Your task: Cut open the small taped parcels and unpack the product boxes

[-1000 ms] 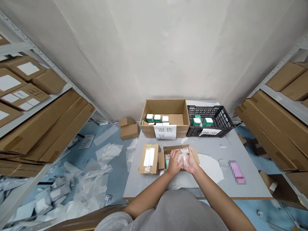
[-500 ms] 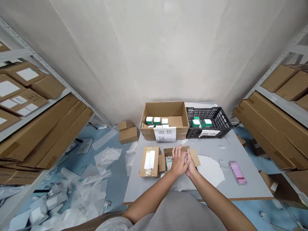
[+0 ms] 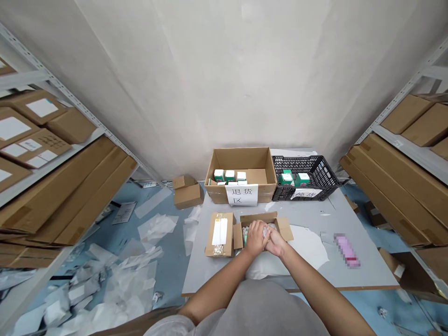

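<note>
- Just over the open carton (image 3: pixel 259 217), the left hand (image 3: pixel 257 237) and right hand (image 3: pixel 276 241) are pressed together around clear crumpled wrap (image 3: pixel 266 230).
- The wrap lies to the right of the left hand's knuckles and to the left of the right palm; both hands touch it, so neither is nearer. Both seem to grip it, the left fingers bent over it, the right hand cupped, its fingertips hidden. Its long axis cannot be told.
- Below them, the open carton runs its long side left to right; the hands and forearms block most of its near wall, and a sliver of green packaging (image 3: pixel 245 236) shows inside by the left hand.
- Right of the carton, its right flap (image 3: pixel 286 228) spreads outward over a white sheet (image 3: pixel 311 245).
- Left, a taped carton (image 3: pixel 229 233) stands close beside the left flap (image 3: pixel 238 236).
- Farther right, well apart, lies a blurred pink item (image 3: pixel 346 250).
- Beyond, a large carton (image 3: pixel 245 159) and black crate (image 3: pixel 297 163) stand side by side, each holding green-and-white boxes (image 3: pixel 230 176).
</note>
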{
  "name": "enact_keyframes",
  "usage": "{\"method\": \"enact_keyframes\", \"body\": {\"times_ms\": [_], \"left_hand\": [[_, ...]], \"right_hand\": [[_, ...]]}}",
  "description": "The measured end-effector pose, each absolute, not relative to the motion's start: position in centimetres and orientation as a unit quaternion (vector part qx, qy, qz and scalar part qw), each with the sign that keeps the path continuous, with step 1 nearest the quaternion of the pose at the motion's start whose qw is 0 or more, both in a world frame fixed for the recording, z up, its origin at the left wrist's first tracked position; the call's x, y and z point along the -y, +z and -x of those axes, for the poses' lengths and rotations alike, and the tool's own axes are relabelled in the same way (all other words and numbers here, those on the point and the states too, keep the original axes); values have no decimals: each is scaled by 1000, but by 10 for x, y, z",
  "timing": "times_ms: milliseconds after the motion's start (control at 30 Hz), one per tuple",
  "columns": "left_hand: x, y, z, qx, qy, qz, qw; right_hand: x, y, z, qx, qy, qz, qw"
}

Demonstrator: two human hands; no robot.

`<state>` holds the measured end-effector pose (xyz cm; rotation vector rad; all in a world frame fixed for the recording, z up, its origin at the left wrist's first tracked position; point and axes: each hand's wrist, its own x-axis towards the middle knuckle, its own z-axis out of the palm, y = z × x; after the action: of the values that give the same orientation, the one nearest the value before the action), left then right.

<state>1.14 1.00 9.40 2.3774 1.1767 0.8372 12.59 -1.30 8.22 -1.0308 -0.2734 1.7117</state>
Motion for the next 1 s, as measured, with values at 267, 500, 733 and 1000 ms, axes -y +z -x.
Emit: {"method": "enact_keyframes", "body": {"times_ms": [267, 500, 733, 1000], "left_hand": [[-50, 59, 15, -384, 61, -916, 103], [-64, 23, 12, -310, -89, -940, 114], [-76, 9, 1, -276, -81, -954, 87], [-69, 10, 4, -340, -125, -921, 144]], "right_hand": [[7, 56, -165, 458, 426, 708, 328], [-3, 31, -177, 637, 310, 705, -31], [-15, 11, -173, 668, 352, 652, -70], [-24, -2, -180, 700, 329, 628, -88]]}}
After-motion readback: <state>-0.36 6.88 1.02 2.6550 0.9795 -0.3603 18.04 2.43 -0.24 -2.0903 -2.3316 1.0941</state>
